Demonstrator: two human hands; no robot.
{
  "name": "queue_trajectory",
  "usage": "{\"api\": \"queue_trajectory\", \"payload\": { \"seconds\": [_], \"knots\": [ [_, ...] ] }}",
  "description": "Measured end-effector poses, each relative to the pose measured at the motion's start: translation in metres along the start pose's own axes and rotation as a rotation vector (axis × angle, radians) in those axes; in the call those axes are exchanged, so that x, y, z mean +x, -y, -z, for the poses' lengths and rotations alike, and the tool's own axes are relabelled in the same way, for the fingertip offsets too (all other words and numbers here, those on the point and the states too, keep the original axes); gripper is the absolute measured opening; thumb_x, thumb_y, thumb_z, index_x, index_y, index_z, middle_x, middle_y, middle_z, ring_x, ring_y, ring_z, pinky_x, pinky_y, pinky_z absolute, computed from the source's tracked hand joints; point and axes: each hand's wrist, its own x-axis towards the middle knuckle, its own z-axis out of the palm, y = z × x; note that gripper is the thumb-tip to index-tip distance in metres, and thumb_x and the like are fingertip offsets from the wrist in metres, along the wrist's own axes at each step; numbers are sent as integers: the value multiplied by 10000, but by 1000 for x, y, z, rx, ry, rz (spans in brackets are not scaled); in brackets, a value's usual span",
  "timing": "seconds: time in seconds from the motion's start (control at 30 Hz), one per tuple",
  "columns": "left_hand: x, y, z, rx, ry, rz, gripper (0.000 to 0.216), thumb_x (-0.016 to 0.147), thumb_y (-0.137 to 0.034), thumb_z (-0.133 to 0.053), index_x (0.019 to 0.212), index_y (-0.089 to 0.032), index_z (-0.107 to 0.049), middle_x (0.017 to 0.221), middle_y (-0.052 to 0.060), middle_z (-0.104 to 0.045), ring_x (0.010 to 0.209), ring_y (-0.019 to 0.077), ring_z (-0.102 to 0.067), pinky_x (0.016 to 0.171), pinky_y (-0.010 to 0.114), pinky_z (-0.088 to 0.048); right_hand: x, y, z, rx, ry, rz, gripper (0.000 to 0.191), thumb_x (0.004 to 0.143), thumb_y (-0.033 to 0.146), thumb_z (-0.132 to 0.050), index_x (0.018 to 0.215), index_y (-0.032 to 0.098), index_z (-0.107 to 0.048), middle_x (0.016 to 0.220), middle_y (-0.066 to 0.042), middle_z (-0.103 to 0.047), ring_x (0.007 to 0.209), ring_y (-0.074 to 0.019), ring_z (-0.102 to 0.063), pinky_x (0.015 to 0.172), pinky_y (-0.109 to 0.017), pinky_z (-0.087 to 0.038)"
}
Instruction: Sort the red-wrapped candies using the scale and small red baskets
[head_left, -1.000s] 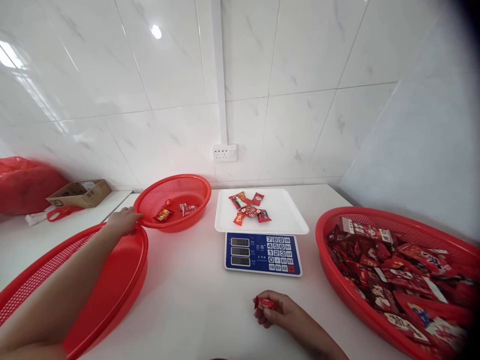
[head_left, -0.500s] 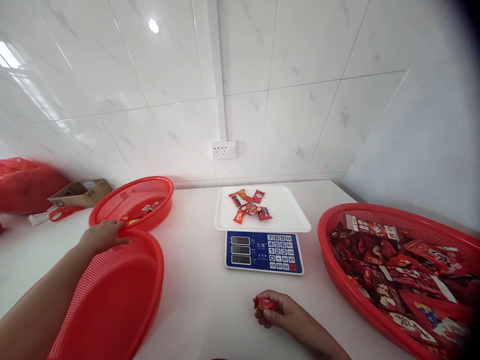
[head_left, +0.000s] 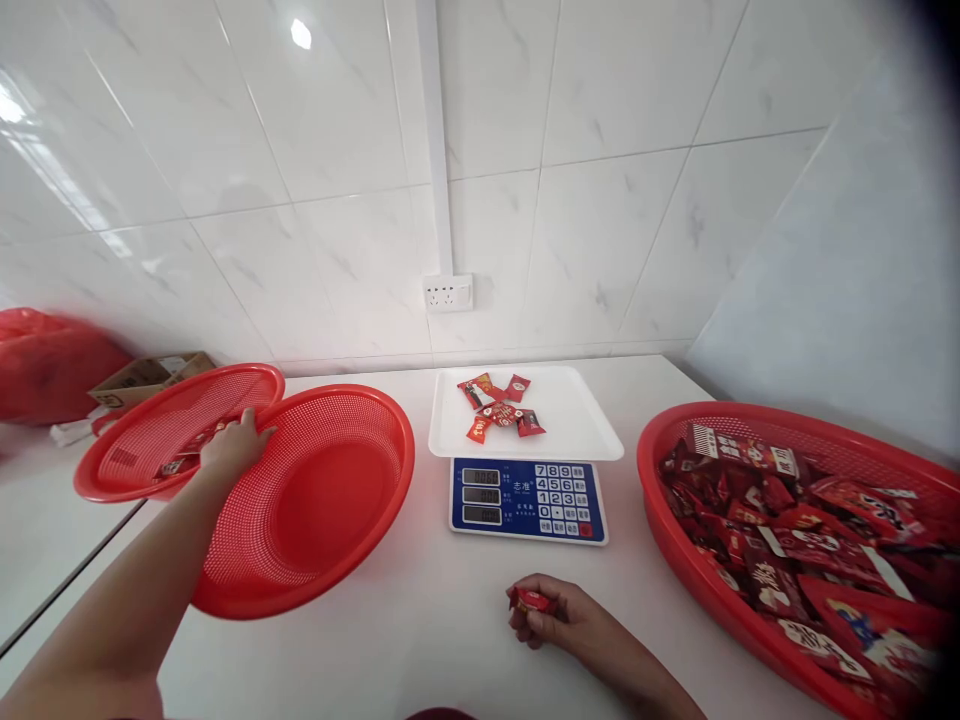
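Note:
My left hand [head_left: 237, 445] grips at the meeting rims of two red plastic baskets, its thumb over the nearer one. Nothing lies in that nearer basket [head_left: 405, 450]; a few wrapped snacks [head_left: 180, 462] lie in the farther basket [head_left: 97, 485], which tilts. At the front of the table my right hand [head_left: 551, 615] is closed around a small red-wrapped candy [head_left: 534, 600]. Beyond it stands a blue and white digital scale [head_left: 525, 500]. On its white tray [head_left: 577, 410] rests a small cluster of red-wrapped snacks [head_left: 501, 412].
A large red basket [head_left: 651, 480] heaped with wrapped snacks stands at the right. At the far left are a red plastic bag [head_left: 52, 370] and a cardboard box [head_left: 124, 385]. The tiled wall behind carries a socket [head_left: 448, 293].
With my left hand on them, the nearer basket has shifted right and away from me, while the farther one has moved left and tipped. My right hand has stayed in place with the candy.

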Motion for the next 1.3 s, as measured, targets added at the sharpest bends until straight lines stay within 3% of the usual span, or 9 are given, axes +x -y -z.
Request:
{"api": "queue_trajectory", "payload": {
  "seconds": [0.2, 0.33, 0.4, 0.57, 0.67, 0.8, 0.93, 1.13, 1.3],
  "knots": [
    [15, -23, 7, -90, -23, -6, 605, 918, -401, -253, 1412, -60, -182, 1307, 315, -437, 1108, 445, -512, 770, 519, -430, 0, 2, -1, 3, -4, -6, 400, 773, 514, -625, 961, 161, -608, 885, -71, -627, 816, -182, -584, 752, -339, -455],
    [15, -61, 17, -141, -120, -73, 570, 893, -276, -324, 1409, -60, -218, 1427, 335, -243, 1285, 504, -268, 834, 644, -345, 0, 4, -2, -4, 3, -8, 406, 767, 525, -626, 948, 162, -604, 874, -71, -625, 804, -179, -580, 740, -333, -451],
    [10, -93, 23, -177, -161, -214, 557, 890, -285, -346, 1405, -97, -251, 1467, 271, -225, 1352, 435, -167, 945, 643, -266, 0, 4, -2, -10, 7, -9, 412, 763, 535, -626, 941, 164, -603, 872, -71, -624, 801, -180, -580, 736, -333, -450],
    [-26, -197, 28, -275, -113, -785, 519, 909, -438, -336, 1380, -220, -339, 1470, 82, -336, 1369, 221, -240, 1078, 372, -258, 1, 4, -1, -20, 9, -20, 451, 746, 566, -626, 947, 163, -601, 878, -78, -620, 808, -189, -581, 746, -344, -449],
    [-56, -255, 21, -276, -15, -1049, 569, 844, -531, -453, 1353, -284, -392, 1461, 50, -357, 1369, 221, -246, 1087, 355, -234, 2, 2, -1, -2, -10, -24, 460, 733, 566, -639, 952, 164, -599, 879, -78, -618, 803, -188, -581, 748, -347, -450],
    [-81, -302, 9, -282, 76, -1201, 579, 796, -595, -486, 1273, -268, -486, 1377, 92, -450, 1287, 280, -370, 1022, 429, -309, 1, 0, -1, 12, -32, -8, 468, 726, 573, -643, 952, 165, -602, 870, -78, -623, 790, -188, -584, 750, -355, -453],
    [-86, -314, 3, -309, 77, -1231, 447, 784, -510, -555, 1110, -205, -574, 1224, 114, -558, 1157, 286, -484, 986, 453, -321, 0, 1, -2, 5, -32, 2, 486, 711, 588, -646, 952, 169, -608, 857, -75, -627, 778, -190, -583, 743, -359, -457],
    [-95, -305, 2, -377, 8, -1192, 353, 698, -360, -704, 970, -187, -561, 1042, 91, -625, 1036, 269, -535, 906, 376, -382, 0, 2, -3, -13, -5, 4, 451, 726, 561, -647, 941, 166, -612, 860, -73, -625, 780, -186, -571, 732, -347, -450],
    [-95, -285, 12, -465, -98, -1029, 204, 913, -395, -413, 1002, -235, -502, 897, 28, -654, 869, 193, -597, 746, 310, -439, 0, 2, -3, -10, 3, 14, 419, 751, 529, -641, 947, 160, -610, 869, -75, -621, 790, -180, -564, 733, -342, -445]
  ]
}}
